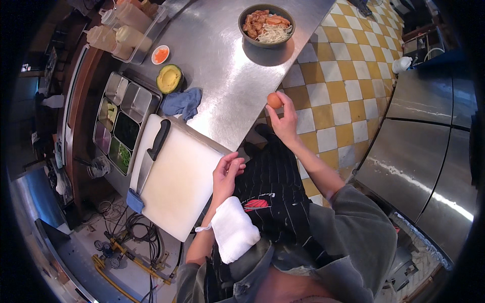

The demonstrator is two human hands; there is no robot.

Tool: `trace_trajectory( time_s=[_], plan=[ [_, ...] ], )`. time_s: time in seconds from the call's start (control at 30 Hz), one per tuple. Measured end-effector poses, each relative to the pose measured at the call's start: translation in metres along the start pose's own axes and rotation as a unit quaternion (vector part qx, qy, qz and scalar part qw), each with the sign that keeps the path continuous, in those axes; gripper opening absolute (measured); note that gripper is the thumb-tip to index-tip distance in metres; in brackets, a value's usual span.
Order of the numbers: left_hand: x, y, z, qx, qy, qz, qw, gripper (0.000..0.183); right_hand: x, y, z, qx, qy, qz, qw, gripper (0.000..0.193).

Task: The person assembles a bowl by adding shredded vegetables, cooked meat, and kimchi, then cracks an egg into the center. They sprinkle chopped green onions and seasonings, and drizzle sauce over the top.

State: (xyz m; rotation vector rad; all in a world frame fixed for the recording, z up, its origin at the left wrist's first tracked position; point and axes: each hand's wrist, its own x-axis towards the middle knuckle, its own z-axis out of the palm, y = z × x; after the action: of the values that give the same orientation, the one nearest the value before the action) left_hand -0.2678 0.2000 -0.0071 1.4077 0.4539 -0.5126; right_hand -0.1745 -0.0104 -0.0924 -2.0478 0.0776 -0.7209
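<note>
Egg in right hand, forearm forward

A working kitchen, shown by squeeze bottles, cutting board, knife

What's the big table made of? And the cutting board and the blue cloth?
The table looks like brushed metal, probably steel: grey with bright glare. The cutting board seems to be matte plastic: smooth, whitish, no visible wood grain. The blue cloth looks like soft, dull fabric, bunched in folds.
</note>
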Motion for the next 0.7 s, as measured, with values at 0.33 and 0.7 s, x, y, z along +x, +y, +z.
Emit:
trace_trajectory(
  time_s=[0.33, 0.7],
  plan=[
    [-0.005, -0.005, 0.001, -0.040, 0.024, -0.007, 0.999, 0.031, -0.011, 0.016, 0.012, -0.004, 0.017, 0.036, 0.999, 0.050],
    [0.003, 0.002, 0.012, -0.030, 0.019, 0.001, 0.999, 0.030, -0.007, 0.010, 0.010, 0.023, 0.007, -0.013, 1.000, 0.050]
  ],
)
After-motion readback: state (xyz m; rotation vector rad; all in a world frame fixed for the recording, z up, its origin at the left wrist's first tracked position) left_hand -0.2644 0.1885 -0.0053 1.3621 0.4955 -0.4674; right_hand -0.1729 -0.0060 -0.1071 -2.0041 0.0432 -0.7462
